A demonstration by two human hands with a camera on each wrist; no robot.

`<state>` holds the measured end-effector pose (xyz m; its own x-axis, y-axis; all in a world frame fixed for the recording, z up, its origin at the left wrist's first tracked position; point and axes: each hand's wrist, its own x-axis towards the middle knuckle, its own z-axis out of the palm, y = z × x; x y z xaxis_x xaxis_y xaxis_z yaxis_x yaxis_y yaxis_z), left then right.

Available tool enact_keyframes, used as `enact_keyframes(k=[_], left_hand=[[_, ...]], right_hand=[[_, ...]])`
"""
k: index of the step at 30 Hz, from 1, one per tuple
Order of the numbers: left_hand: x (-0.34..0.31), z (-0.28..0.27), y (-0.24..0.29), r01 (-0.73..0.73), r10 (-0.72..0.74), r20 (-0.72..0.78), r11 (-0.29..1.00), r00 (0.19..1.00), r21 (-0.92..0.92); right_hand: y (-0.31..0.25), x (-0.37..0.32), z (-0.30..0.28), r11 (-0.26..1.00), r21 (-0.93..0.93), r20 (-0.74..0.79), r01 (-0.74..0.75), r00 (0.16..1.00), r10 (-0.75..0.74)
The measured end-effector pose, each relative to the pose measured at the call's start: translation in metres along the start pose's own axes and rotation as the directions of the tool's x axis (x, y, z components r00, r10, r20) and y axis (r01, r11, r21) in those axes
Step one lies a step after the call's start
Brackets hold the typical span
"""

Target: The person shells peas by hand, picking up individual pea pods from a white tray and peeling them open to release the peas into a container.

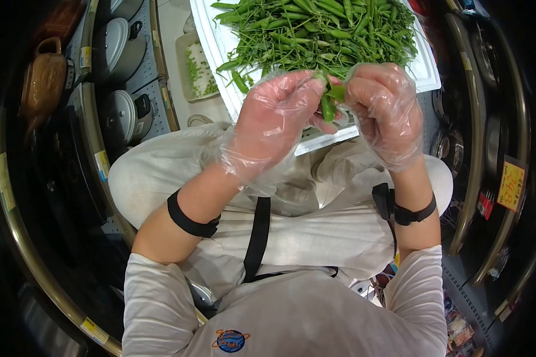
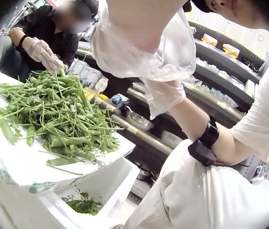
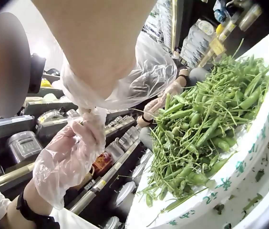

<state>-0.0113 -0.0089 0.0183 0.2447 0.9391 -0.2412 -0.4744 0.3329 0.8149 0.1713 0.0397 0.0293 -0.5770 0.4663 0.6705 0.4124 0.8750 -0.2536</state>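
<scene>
Both hands wear clear plastic gloves and meet in front of the body in the head view. The left hand (image 1: 278,122) pinches a green pea pod (image 1: 327,107) between thumb and fingers. Against the same pod, the right hand (image 1: 387,110) has its fingers curled and pinches its upper right side, where the pod looks split. Beyond them, a heap of pea pods and stems (image 1: 321,35) lies on a white foam lid or box (image 1: 426,80). In the wrist views the pod is largely hidden by the gloves.
A beige tray (image 1: 207,95) with loose peas stands left of the foam. Shelves with pots (image 1: 122,50) line the left side, more shelving the right. Across the heap sits another person, whose gloved hands (image 2: 44,52) are at its edge. A white box (image 2: 110,191) holds green scraps.
</scene>
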Motion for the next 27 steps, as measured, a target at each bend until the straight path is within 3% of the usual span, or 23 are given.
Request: enact_keyframes(k=[9, 11, 12, 14, 18, 27], left_hand=[[0.002, -0.003, -0.005, -0.039, 0.053, -0.115, 0.993, 0.992, 0.115], [0.002, 0.0, 0.0, -0.06, 0.106, -0.162, 0.962, 0.981, 0.265], [0.004, -0.002, -0.001, -0.058, 0.104, -0.163, 0.963, 0.981, 0.264], [0.011, -0.006, -0.004, -0.102, 0.103, -0.233, 0.995, 0.967, 0.016], [0.008, -0.004, -0.002, -0.1, 0.097, -0.191, 0.995, 0.977, -0.007], [0.01, -0.003, -0.003, -0.021, 0.02, -0.145, 1.0, 0.989, -0.004]], right_hand=[[-0.01, -0.001, 0.0, 0.995, 0.035, 0.057, -0.091, 0.994, 0.089], [-0.011, -0.001, -0.002, 0.994, 0.048, 0.08, -0.099, 0.992, 0.095], [-0.013, -0.001, -0.003, 0.994, 0.049, 0.081, -0.101, 0.992, 0.096], [-0.014, -0.001, -0.005, 0.989, 0.072, 0.107, -0.127, 0.987, 0.119], [-0.008, -0.002, -0.002, 0.996, 0.052, 0.098, -0.076, 0.993, 0.071], [-0.001, -0.007, -0.003, 0.981, 0.092, 0.05, -0.169, 0.985, 0.165]])
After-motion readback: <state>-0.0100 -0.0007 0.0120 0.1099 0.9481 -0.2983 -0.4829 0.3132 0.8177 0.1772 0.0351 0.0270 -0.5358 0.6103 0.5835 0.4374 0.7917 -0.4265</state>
